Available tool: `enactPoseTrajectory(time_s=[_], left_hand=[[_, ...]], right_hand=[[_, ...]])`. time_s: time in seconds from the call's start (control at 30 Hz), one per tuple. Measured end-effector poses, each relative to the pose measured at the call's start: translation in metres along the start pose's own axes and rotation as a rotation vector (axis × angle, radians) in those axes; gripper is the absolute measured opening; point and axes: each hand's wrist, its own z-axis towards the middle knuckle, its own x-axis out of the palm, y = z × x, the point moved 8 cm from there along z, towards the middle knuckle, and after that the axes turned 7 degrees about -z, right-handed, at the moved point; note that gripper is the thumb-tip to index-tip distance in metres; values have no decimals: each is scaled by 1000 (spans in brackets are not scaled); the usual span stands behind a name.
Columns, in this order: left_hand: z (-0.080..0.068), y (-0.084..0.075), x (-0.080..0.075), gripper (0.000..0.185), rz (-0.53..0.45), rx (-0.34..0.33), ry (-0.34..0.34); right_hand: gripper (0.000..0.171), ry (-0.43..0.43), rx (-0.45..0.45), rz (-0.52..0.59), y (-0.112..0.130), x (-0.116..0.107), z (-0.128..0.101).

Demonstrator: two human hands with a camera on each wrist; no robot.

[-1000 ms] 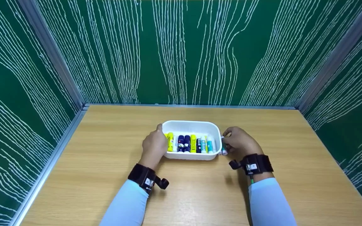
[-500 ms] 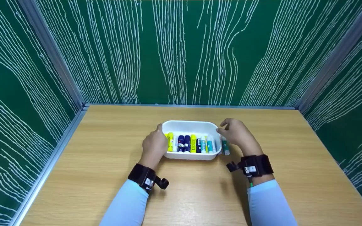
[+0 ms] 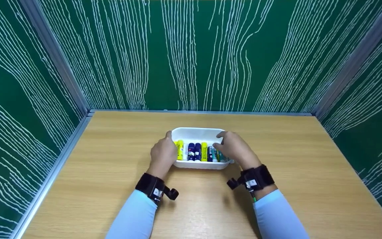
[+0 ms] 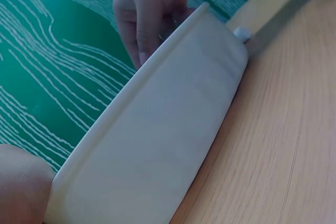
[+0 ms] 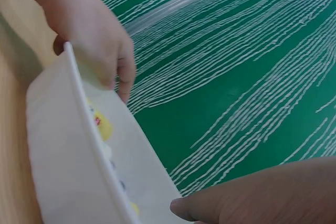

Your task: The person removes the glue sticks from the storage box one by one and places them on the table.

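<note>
- Left hand cupped against the left end of a white tray, fingers curled round its rim, seemingly to steady the tray where it sits on the bench.
- Right hand lowered over the tray's right end, above the teal sticks; fingers bent downward among them, whether clamped on a stick or merely touching impossible to tell from any view.
- Tray resting near the middle of the bench, just in front of both wrists; smooth, matt white plastic, oblong with rounded corners and a rolled lip.
- Glue sticks packed side by side in one row inside the tray: short plastic cylinders, yellow at the left and centre, dark blue between, teal toward the right.
- Bench in pale wood-grain laminate, edged in grey metal.
- Green panels streaked with white, grain-like lines closing in three sides.
- Black straps carrying small cameras on both wrists; pale blue sleeves behind them.
</note>
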Motion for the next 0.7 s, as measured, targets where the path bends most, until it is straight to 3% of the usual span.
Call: enactPoseTrajectory(time_s=[0.5,0.7], left_hand=[[2,1,1,61,16,-21,11],[1,-1,1,61,20,-37,11]], right_hand=[[59,-33,50,-48,7,22,6],[43,-27,31,-71,7,24,5]])
